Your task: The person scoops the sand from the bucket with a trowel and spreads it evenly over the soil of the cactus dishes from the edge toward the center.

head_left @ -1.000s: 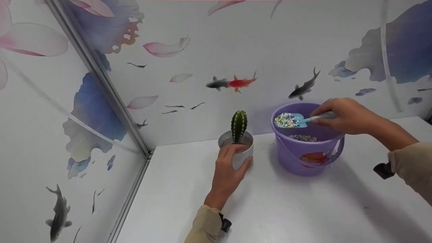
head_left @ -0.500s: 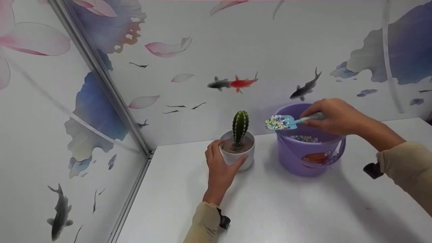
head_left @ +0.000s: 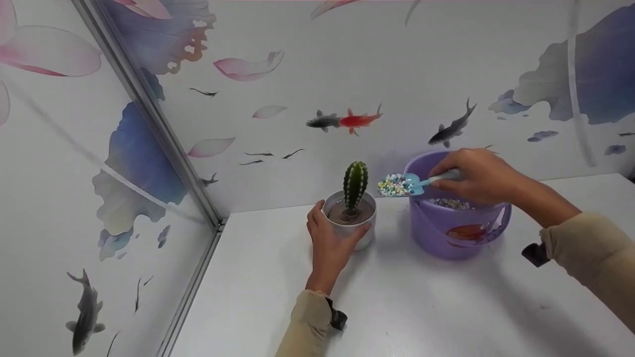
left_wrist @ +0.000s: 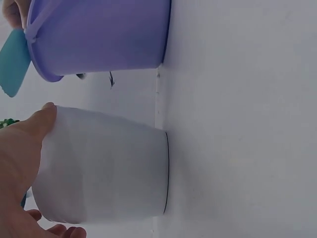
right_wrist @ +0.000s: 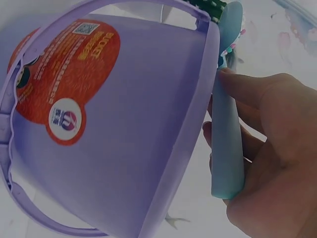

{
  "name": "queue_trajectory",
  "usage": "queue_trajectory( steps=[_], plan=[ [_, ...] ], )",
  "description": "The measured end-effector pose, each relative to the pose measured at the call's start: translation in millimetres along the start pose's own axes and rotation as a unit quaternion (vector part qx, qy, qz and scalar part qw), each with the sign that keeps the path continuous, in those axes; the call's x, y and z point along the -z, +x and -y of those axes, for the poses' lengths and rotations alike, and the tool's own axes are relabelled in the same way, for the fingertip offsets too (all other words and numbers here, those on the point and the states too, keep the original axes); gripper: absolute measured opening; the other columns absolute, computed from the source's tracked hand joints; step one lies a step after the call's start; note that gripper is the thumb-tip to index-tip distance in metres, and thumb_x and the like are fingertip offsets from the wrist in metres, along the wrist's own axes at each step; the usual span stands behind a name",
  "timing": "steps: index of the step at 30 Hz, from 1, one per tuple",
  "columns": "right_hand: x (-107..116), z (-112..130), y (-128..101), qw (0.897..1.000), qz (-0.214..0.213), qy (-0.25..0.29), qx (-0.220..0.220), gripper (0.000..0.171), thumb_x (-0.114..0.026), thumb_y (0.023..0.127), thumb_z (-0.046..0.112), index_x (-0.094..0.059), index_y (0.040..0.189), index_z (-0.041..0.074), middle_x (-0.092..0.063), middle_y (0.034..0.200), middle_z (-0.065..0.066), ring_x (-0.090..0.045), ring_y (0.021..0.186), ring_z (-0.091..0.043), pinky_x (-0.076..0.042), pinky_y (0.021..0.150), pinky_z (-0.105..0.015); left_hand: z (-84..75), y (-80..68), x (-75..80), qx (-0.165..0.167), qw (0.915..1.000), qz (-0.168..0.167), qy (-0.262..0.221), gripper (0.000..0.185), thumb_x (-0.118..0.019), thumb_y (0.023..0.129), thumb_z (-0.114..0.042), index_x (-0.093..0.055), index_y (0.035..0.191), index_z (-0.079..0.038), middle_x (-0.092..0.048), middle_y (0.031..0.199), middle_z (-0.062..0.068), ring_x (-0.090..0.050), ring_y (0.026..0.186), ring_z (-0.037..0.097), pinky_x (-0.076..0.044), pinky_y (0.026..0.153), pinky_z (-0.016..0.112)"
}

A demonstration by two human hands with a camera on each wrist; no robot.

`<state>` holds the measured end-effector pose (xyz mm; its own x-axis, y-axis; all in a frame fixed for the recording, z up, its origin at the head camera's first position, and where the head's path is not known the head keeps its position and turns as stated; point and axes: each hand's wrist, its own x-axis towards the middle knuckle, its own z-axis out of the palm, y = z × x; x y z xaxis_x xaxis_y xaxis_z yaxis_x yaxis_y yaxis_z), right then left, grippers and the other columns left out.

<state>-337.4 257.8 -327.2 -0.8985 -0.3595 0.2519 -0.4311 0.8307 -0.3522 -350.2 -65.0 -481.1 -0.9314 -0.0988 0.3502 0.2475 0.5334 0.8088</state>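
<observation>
A green cactus (head_left: 355,187) stands in a small white pot (head_left: 364,236) on the white table (head_left: 397,307). My left hand (head_left: 330,243) grips the pot's near side; in the left wrist view the left hand (left_wrist: 20,158) wraps the white pot (left_wrist: 104,168). My right hand (head_left: 476,176) holds a light blue scoop (head_left: 414,184) heaped with pastel pebbles (head_left: 393,185), level between the cactus and the purple bucket (head_left: 459,233). The right wrist view shows the right hand (right_wrist: 267,148) curled round the scoop handle (right_wrist: 227,144) beside the bucket (right_wrist: 109,129).
More pastel pebbles (head_left: 449,203) lie inside the bucket, which has a red label (head_left: 469,232). Fish-and-petal wallpaper walls stand close behind and on the left, meeting at a metal corner strip (head_left: 163,144). Bare table extends toward me.
The right hand has carried the loaded scoop leftward out of the bucket toward the cactus pot. The left hand has shifted its grip on the pot slightly.
</observation>
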Motion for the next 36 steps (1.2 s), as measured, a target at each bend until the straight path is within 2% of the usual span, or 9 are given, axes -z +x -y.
queue_trajectory(
  steps=[4, 12, 19, 23, 29, 32, 36],
  plan=[
    [-0.6, 7.5, 0.9, 1.0, -0.002, -0.012, -0.002, 0.021, -0.082, 0.098, 0.024, -0.085, 0.119, 0.018, -0.082, 0.119, -0.004, -0.072, 0.115, -0.03, -0.061, 0.096, -0.058, -0.2, 1.4, 0.8, 0.005, 0.9999, 0.009, -0.008, 0.114, -0.094, 0.081, -0.055, -0.027, 0.164, -0.015, -0.036, 0.166, 0.011, -0.038, 0.156, 0.028, -0.045, 0.126, 0.052],
    [-4.0, 15.0, 2.7, 1.0, -0.008, -0.028, 0.011, 0.021, -0.084, 0.097, 0.027, -0.086, 0.117, 0.023, -0.083, 0.116, 0.001, -0.075, 0.113, -0.028, -0.061, 0.093, -0.056, 0.7, 2.7, 4.2, -0.011, 0.9998, 0.016, -0.006, 0.115, -0.094, 0.08, -0.056, -0.027, 0.165, -0.015, -0.038, 0.166, 0.01, -0.04, 0.156, 0.027, -0.045, 0.127, 0.05],
    [-5.2, 23.9, 7.7, 0.999, -0.012, -0.037, 0.025, 0.017, -0.084, 0.096, 0.024, -0.087, 0.113, 0.022, -0.084, 0.107, 0.005, -0.074, 0.101, -0.019, -0.059, 0.083, -0.046, 1.4, 3.9, 9.7, -0.008, 0.9995, 0.026, -0.017, 0.115, -0.094, 0.081, -0.055, -0.026, 0.165, -0.017, -0.037, 0.168, 0.009, -0.038, 0.158, 0.026, -0.042, 0.129, 0.049],
    [-4.6, 27.7, 9.9, 0.999, -0.001, -0.036, 0.016, 0.019, -0.084, 0.096, 0.023, -0.086, 0.115, 0.022, -0.084, 0.108, 0.005, -0.075, 0.104, -0.022, -0.057, 0.088, -0.052, 2.4, 4.3, 11.6, -0.01, 0.9993, 0.029, -0.02, 0.114, -0.094, 0.081, -0.055, -0.027, 0.165, -0.016, -0.038, 0.168, 0.01, -0.039, 0.158, 0.027, -0.042, 0.129, 0.049],
    [-5.6, 33.6, 14.5, 0.999, 0.013, -0.044, -0.005, 0.022, -0.084, 0.096, 0.023, -0.086, 0.117, 0.021, -0.084, 0.112, 0.002, -0.074, 0.113, -0.029, -0.047, 0.103, -0.066, 5.4, 4.8, 15.3, -0.005, 0.9991, 0.033, -0.028, 0.116, -0.095, 0.08, -0.054, -0.027, 0.166, -0.015, -0.038, 0.169, 0.011, -0.04, 0.158, 0.028, -0.042, 0.129, 0.05],
    [-6.8, 37.2, 16.5, 0.998, 0.02, -0.05, -0.013, 0.022, -0.083, 0.097, 0.023, -0.085, 0.119, 0.021, -0.084, 0.114, 0.001, -0.073, 0.116, -0.031, -0.045, 0.106, -0.068, 8.3, 5.1, 16.7, 0.002, 0.9988, 0.041, -0.028, 0.118, -0.095, 0.08, -0.055, -0.027, 0.167, -0.014, -0.038, 0.169, 0.01, -0.042, 0.157, 0.028, -0.043, 0.128, 0.05],
    [-8.8, 39.8, 19.3, 0.998, 0.028, -0.06, -0.012, 0.021, -0.082, 0.097, 0.023, -0.086, 0.118, 0.022, -0.084, 0.112, 0.003, -0.073, 0.112, -0.029, -0.048, 0.101, -0.065, 14.2, 5.4, 18.3, 0.003, 0.9981, 0.051, -0.034, 0.116, -0.094, 0.08, -0.055, -0.03, 0.167, -0.012, -0.041, 0.165, 0.01, -0.045, 0.155, 0.028, -0.045, 0.127, 0.049]
  ],
)
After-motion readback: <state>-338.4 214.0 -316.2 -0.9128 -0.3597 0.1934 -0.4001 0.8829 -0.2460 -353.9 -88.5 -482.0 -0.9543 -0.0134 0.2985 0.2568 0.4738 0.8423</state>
